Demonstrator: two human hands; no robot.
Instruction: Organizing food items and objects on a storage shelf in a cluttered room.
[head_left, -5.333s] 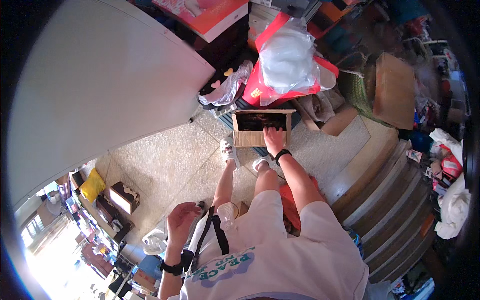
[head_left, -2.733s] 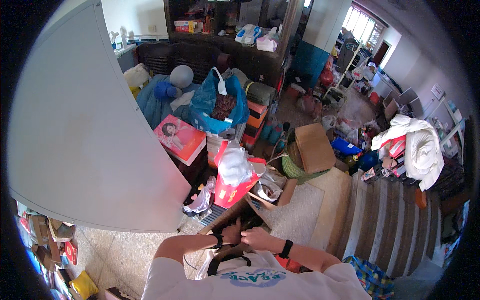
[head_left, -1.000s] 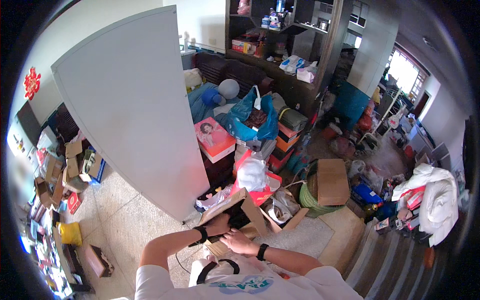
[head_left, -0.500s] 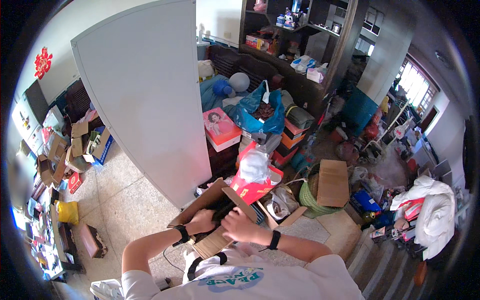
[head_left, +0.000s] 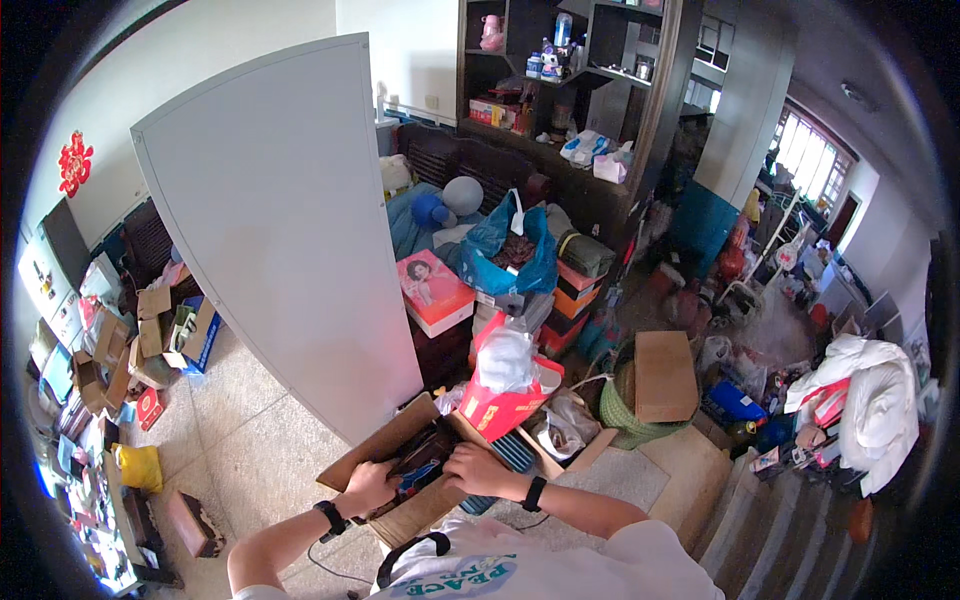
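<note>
Brown cardboard box (head_left: 415, 510), one, top flaps up, directly before the wearer; dark contents (head_left: 428, 450) inside, individually hard to tell. Its closeness to the body presumably lets both hands work over it.

Left hand (head_left: 371, 487), one: fingers bent at the box's left end, over the rim — whether closed on anything cannot be told. Right hand (head_left: 478, 472), one: curled at the opposite edge, its grip likewise hidden; set so, the pair likely steadies the box from two sides. Dark wristband on each wrist.

Blue slatted stand (head_left: 513, 452), one, beside and apparently beneath the box, probably serving to raise it off the floor.

Red bag (head_left: 490, 412), upright just beyond, white plastic (head_left: 505, 362) bulging from its top. Green woven basket (head_left: 622, 408), with a flat carton (head_left: 665, 377) leaning over its mouth, perhaps for want of other space.

Floor (head_left: 265, 405): pale, speckled, jointed slabs, meeting steps (head_left: 765, 520) at right. Tall pale panel (head_left: 285, 240) to the left.

Farther: blue bag (head_left: 485, 258) near a dark wooden bench (head_left: 500, 160); dark shelving (head_left: 665, 120); bright barred window (head_left: 805, 155), farthest off.
</note>
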